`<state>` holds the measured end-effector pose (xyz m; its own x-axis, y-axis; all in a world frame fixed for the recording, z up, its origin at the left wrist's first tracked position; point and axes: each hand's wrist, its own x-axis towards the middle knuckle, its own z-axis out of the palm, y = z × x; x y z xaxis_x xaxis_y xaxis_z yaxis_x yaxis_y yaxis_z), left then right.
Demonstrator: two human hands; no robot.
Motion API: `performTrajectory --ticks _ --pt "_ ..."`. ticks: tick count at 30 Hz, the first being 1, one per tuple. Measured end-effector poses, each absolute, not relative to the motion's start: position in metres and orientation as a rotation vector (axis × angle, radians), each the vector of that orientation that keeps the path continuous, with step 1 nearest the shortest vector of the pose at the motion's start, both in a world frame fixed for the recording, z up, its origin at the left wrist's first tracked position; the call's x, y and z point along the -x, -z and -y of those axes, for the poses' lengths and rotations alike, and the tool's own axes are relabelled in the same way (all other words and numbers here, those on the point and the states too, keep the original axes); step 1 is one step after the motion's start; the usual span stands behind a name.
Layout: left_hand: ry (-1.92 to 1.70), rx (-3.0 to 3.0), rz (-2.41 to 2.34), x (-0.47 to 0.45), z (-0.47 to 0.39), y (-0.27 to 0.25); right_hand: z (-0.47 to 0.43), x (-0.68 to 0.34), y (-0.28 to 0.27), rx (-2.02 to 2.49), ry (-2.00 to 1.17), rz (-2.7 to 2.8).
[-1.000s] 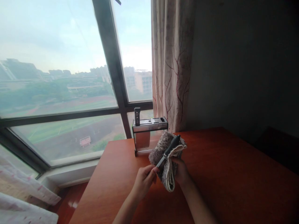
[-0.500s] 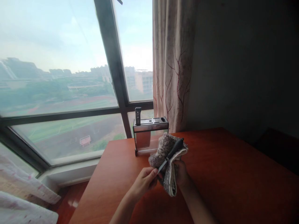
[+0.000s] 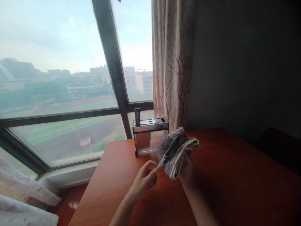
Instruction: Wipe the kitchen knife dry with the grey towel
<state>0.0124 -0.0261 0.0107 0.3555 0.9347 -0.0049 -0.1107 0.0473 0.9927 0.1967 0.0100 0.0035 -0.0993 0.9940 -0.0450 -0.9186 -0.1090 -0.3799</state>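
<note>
Between thumb and fingertips, my left hand (image 3: pixel 143 179) pinches the narrow metal shaft of what looks like a sharpening steel (image 3: pixel 171 148). Its black ribbed handle slants up and right, lying against a folded grey-brown towel (image 3: pixel 181 157). My right hand (image 3: pixel 187 168) is closed on the towel from its right and underneath; most of those fingers are hidden by the cloth. Just behind stands a clear-sided knife block (image 3: pixel 151 125) with a slotted metal top. One knife with a dark riveted handle (image 3: pixel 137 116) sits upright at the block's left end.
The reddish-brown wooden table (image 3: pixel 113 175) carries the knife block near its far edge. Beyond it are a large window with a dark frame (image 3: pixel 107 37) and a patterned curtain (image 3: pixel 172 62). A pale curtain (image 3: pixel 25 207) hangs at the lower left.
The towel and my right hand have moved right and up. The steel's handle has shifted slightly left across the cloth, and my left hand's fingers have lifted a little off the towel.
</note>
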Motion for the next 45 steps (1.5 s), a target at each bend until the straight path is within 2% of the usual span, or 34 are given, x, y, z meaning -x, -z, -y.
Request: performTrajectory --ticks 6,10,14,18,21,34,38,45 --pt "-1.116 -1.714 -1.234 -0.012 0.021 -0.008 -0.01 -0.196 0.004 0.463 -1.559 0.368" --pt "-1.139 -1.833 -1.31 -0.01 0.021 -0.01 -0.01 -0.184 -0.002 0.571 -1.425 0.463" --pt "-1.043 -1.659 -1.152 -0.012 0.023 -0.008 -0.012 -0.184 -0.005 0.603 -1.343 0.496" --pt "-0.816 -1.254 -0.941 -0.014 0.028 -0.01 -0.014 -0.189 0.004 0.587 -1.423 0.486" --pt "-0.741 -1.165 -0.896 -0.014 0.028 -0.013 -0.015 -0.189 0.008 0.596 -1.465 0.472" --pt "-1.298 -2.005 -1.554 -0.002 0.021 0.0 -0.021 -0.189 0.004 0.536 -1.433 0.33" --pt "-1.23 -2.117 -1.568 0.002 0.023 -0.003 -0.023 -0.193 0.008 0.525 -1.456 0.294" --pt "-1.001 -1.972 -1.285 -0.001 0.02 -0.009 -0.025 -0.201 0.011 0.523 -1.443 0.309"
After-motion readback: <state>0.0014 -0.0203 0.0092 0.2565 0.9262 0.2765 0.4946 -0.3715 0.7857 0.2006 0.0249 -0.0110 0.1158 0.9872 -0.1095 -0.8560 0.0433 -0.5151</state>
